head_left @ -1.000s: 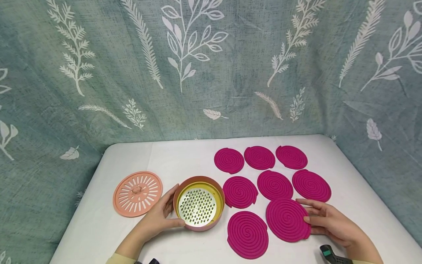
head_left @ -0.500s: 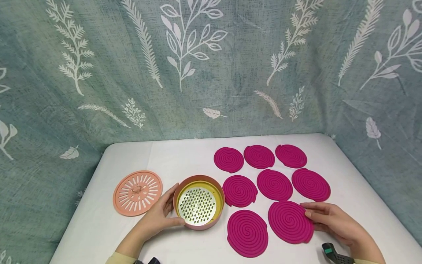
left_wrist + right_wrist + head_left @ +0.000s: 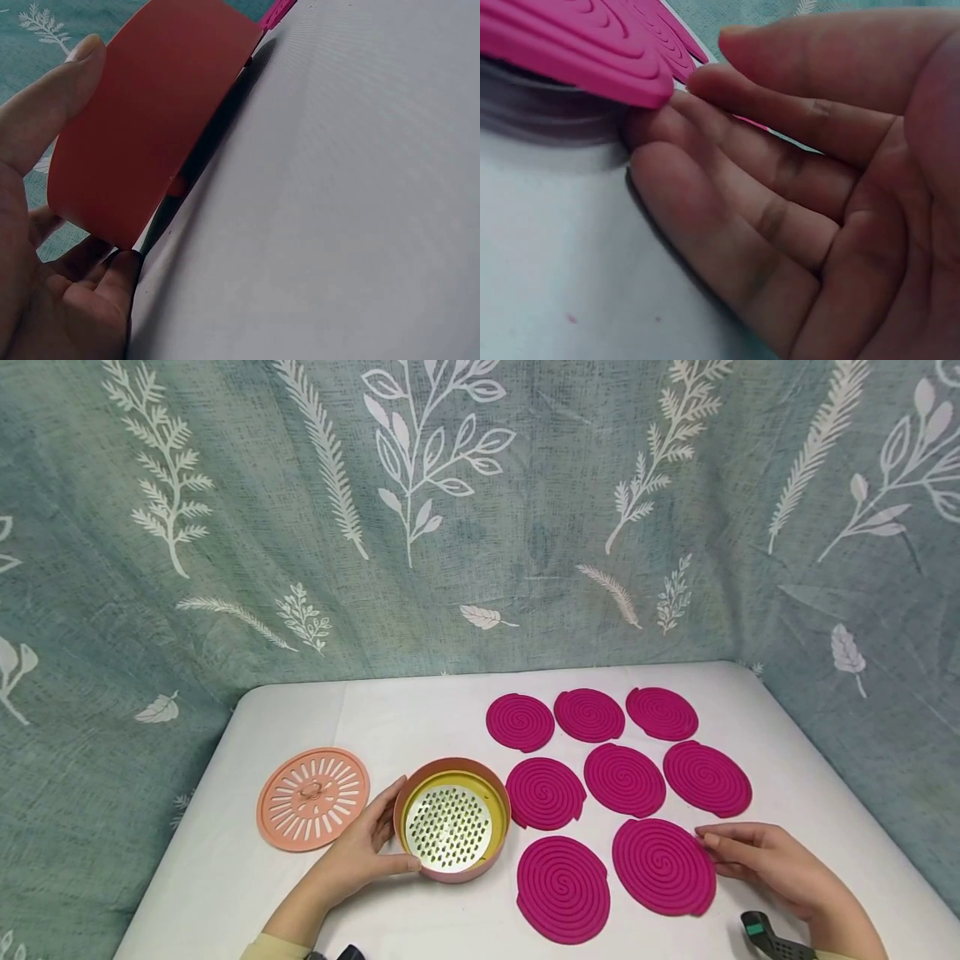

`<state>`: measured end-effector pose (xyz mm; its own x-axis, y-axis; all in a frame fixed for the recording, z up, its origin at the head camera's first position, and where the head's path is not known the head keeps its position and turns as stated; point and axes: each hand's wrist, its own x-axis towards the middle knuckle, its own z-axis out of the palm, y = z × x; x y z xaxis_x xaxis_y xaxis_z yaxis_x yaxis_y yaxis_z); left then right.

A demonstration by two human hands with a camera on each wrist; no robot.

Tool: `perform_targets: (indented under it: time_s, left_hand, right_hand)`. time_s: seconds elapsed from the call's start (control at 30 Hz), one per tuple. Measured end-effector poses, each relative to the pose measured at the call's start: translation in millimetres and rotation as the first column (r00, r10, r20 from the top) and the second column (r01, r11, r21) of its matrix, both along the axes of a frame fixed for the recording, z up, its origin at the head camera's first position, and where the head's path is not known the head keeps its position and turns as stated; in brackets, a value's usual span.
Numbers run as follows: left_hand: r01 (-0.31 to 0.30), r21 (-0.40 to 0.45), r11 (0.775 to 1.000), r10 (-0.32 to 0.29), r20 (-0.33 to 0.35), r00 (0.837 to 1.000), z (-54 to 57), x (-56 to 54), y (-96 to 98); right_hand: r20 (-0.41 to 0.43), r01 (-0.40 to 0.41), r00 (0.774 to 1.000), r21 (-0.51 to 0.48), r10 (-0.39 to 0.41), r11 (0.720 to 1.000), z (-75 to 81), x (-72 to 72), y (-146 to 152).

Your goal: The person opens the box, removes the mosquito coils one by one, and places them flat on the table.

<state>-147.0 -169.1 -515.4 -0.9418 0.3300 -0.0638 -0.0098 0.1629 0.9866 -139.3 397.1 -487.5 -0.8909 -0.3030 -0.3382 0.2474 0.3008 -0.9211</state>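
Note:
In the head view my left hand (image 3: 371, 852) grips the near-left side of a round coral container (image 3: 405, 777), thumb at its front and fingers behind. A perforated metal grater plate (image 3: 450, 828) sits inside it in a yellow ring (image 3: 497, 835). The container's smooth outer wall (image 3: 157, 112) fills much of the left wrist view. My right hand (image 3: 783, 872) is at the right edge of a magenta spiral coaster (image 3: 663, 868). In the right wrist view, its thumb stands apart from the coaster (image 3: 592, 45), while fingertips lie close to the rim; contact is unclear.
Several more magenta spiral coasters (image 3: 562, 889) lie in loose rows on the white table (image 3: 405, 710). Left of the container lies a coral slotted disc (image 3: 273, 818) with a small raised loop. A patterned green curtain (image 3: 540, 527) hangs behind the table.
The front-right coaster has shifted slightly right and toward me. My right hand has moved right, its thumb coming off the coaster. The left hand keeps its grip on the container.

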Motion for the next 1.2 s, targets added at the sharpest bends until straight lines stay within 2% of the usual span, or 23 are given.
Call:
perform_targets:
  time_s: [0.3, 0.73, 1.2]
  left_hand:
    - [-0.002, -0.001, 1.0, 0.002, -0.011, 1.0, -0.8, 0.0, -0.6]
    - [0.004, -0.003, 1.0, -0.004, 0.006, 1.0, 2.4, 0.1, 0.0]
    - [-0.005, -0.006, 1.0, 0.006, 0.013, 1.0, 1.7, 0.4, 0.6]
  right_hand:
    - [0.02, 0.017, 1.0, -0.016, -0.017, 1.0, 1.5, 0.5, 3.8]
    - [0.038, 0.038, 0.999, -0.007, -0.037, 0.999, 0.2, 0.5, 4.2]
    - [0.03, 0.059, 0.998, 0.012, -0.059, 0.998, 0.4, 1.7, 4.4]
